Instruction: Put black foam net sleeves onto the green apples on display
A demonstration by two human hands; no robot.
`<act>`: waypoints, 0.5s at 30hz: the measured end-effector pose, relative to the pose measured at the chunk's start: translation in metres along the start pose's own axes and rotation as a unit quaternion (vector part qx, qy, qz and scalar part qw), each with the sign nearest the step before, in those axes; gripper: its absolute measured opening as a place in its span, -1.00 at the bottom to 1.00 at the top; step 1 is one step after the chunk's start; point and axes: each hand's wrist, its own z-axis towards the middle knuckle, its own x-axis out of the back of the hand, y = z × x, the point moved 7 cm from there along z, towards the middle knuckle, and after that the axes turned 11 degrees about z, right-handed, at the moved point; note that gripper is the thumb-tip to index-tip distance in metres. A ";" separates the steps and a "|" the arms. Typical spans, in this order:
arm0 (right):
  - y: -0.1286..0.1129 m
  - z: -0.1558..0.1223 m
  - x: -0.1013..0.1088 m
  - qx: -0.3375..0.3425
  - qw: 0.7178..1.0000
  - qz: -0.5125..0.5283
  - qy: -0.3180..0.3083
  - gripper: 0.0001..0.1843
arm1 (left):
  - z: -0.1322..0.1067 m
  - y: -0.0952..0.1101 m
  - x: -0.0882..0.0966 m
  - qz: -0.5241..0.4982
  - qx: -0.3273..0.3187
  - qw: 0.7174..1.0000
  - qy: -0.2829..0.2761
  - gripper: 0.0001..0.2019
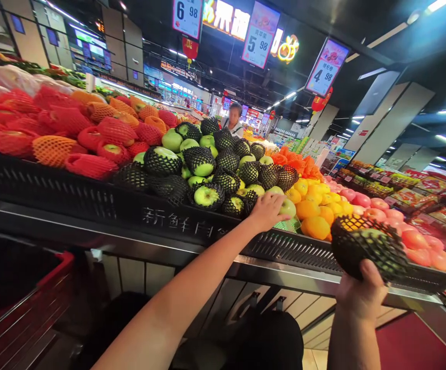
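My left hand (267, 211) reaches over the black rim of the fruit display, its fingers and thumb closed around a bare green apple (287, 208) at the right end of the green apple pile. My right hand (364, 293) holds up a green apple in a black foam net (371, 246), in front of the display's edge. The net covers most of that fruit, and its far side is hidden. Just left of my left hand lie several more green apples (206, 196), many wrapped in black foam nets.
Oranges (315, 226) and pink apples (417, 239) lie to the right. Fruit in red nets (114, 131) fills the left. The black display edge (92, 198) runs across in front. A red shopping cart (26, 298) stands at lower left. A person (233, 121) is behind the display.
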 end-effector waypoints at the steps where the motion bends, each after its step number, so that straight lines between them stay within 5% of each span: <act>1: 0.008 0.006 0.004 0.000 1.000 -0.015 0.012 -0.21 | -0.001 -0.004 0.003 -0.013 0.016 0.999 0.038 -0.41; 6: 0.046 0.033 -0.021 -0.037 0.957 -0.267 -0.111 0.00 | -0.012 -0.021 0.013 -0.049 0.093 0.977 0.184 -0.39; 10: 0.070 0.041 -0.069 0.023 0.839 -0.455 -0.297 -0.11 | -0.022 -0.035 0.020 -0.085 0.159 0.948 0.263 -0.42; 15: 0.112 0.044 -0.108 0.074 0.705 -0.541 -0.452 -0.31 | -0.026 -0.035 0.025 -0.084 0.158 0.942 0.282 -0.40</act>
